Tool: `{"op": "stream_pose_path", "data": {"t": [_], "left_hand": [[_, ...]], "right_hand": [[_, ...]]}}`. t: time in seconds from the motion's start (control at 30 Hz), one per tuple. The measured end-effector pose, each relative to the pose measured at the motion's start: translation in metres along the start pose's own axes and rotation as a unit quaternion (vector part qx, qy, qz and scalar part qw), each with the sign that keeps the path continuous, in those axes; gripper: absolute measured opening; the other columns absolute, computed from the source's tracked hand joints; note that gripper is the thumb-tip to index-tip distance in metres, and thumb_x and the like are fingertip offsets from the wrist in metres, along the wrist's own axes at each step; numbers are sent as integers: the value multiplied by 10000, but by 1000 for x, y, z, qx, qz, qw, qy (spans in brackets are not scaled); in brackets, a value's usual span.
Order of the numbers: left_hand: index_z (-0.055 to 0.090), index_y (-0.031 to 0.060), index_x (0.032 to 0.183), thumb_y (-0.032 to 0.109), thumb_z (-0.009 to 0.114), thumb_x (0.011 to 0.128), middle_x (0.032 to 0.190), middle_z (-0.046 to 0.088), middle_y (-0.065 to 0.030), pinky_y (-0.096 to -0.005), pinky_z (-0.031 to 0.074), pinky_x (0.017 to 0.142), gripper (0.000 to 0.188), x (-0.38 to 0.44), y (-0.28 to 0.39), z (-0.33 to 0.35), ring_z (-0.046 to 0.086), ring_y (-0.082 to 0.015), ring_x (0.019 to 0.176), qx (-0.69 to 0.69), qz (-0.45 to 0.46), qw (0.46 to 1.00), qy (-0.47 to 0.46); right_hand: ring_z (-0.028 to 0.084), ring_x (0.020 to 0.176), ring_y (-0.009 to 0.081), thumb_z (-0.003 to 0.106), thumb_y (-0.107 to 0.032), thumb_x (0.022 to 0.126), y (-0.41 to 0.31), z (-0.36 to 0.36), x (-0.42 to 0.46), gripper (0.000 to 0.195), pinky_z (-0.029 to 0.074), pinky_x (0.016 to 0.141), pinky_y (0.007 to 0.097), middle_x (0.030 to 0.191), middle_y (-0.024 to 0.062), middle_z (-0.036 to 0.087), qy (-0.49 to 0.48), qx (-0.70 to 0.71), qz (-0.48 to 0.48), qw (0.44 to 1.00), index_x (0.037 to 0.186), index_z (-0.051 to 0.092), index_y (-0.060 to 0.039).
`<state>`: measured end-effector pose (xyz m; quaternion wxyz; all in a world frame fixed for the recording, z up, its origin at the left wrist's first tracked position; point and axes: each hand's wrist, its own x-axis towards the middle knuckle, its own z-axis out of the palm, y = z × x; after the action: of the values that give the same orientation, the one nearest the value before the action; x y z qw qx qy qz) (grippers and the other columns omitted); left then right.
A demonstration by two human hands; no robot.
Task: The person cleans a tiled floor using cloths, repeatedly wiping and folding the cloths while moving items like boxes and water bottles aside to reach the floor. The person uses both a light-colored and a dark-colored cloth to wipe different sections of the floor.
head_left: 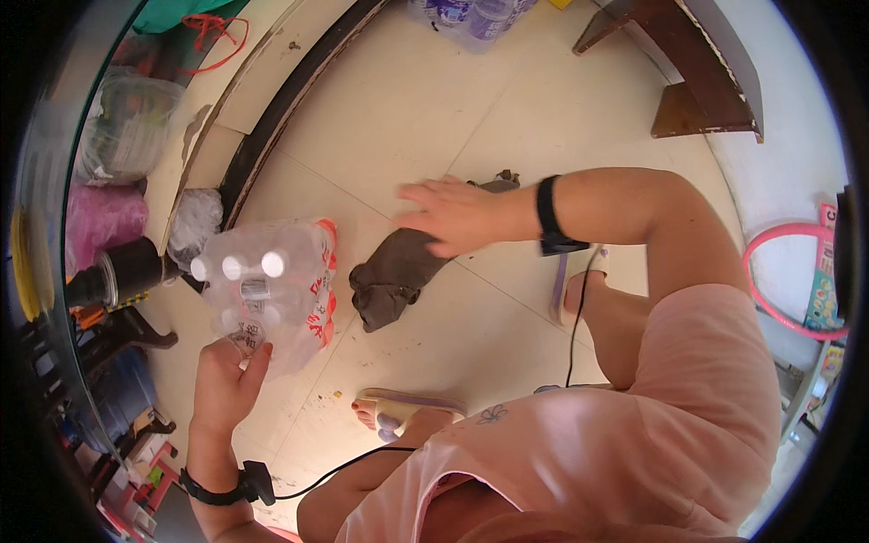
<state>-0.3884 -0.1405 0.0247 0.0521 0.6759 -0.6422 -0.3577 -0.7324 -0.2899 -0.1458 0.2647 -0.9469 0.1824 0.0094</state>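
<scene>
A shrink-wrapped pack of clear plastic bottles (309,271) with white caps is at the left, its film printed in red. My left hand (227,387) grips the plastic film at the pack's near side. On the floor to the right of the pack lies a crumpled dark grey-brown cloth (400,271). My right hand (458,210), blurred by motion, is over the cloth's upper part with its fingers apart. It hides the middle of the cloth, and whether it touches the cloth I cannot tell. A black band (548,210) circles my right wrist; another band (217,485) is on my left.
Another pack of bottles (485,24) stands at the far side of the tiled floor (380,136). A brown wooden stand (706,75) is at the upper right. Plastic-wrapped goods (129,129) line the left. A black cable (346,468) runs from my left wrist band.
</scene>
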Motion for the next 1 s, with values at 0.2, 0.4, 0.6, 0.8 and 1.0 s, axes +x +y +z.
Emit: {"op": "stream_pose_path", "data": {"t": [0.2,0.4,0.6,0.8,1.0], "left_hand": [[559,-9,610,110,703,821,575,531,-180,-418,372,486,282,-19,56,-23,503,-371,501,265,-45,962,46],[600,-7,1168,128,711,831,1219,567,-257,-418,445,995,380,42,100,108,551,-398,1168,-200,104,974,-35],[245,230,1523,388,682,837,1553,76,-238,-658,204,1089,828,128,69,254,114,-527,1392,94,-98,990,34],[190,83,1525,459,608,883,1544,37,-321,-636,134,1115,853,206,89,291,94,-537,1399,-42,-247,931,266],[204,25,1508,588,537,886,1517,140,-360,-651,206,1080,902,291,86,288,202,-591,1348,37,-376,873,309]], "right_hand": [[430,1195,278,651,-163,827,48,43,-60,478,440,869,438,1340,78,423,-67,-173,-94,978,1282,545,-261],[502,1087,257,623,-201,796,92,23,10,169,504,804,361,1095,25,534,-124,-39,-186,974,951,676,-242],[457,1214,275,622,-217,796,116,-61,131,198,437,958,464,1199,19,555,-14,-214,-305,928,977,701,-213],[260,1424,333,568,-449,903,155,-15,162,459,224,1120,569,1536,45,331,15,-183,-197,963,1336,569,-297],[334,1398,339,527,-487,915,188,2,237,460,294,1103,542,1511,68,393,20,-126,-173,977,1354,534,-348]]}}
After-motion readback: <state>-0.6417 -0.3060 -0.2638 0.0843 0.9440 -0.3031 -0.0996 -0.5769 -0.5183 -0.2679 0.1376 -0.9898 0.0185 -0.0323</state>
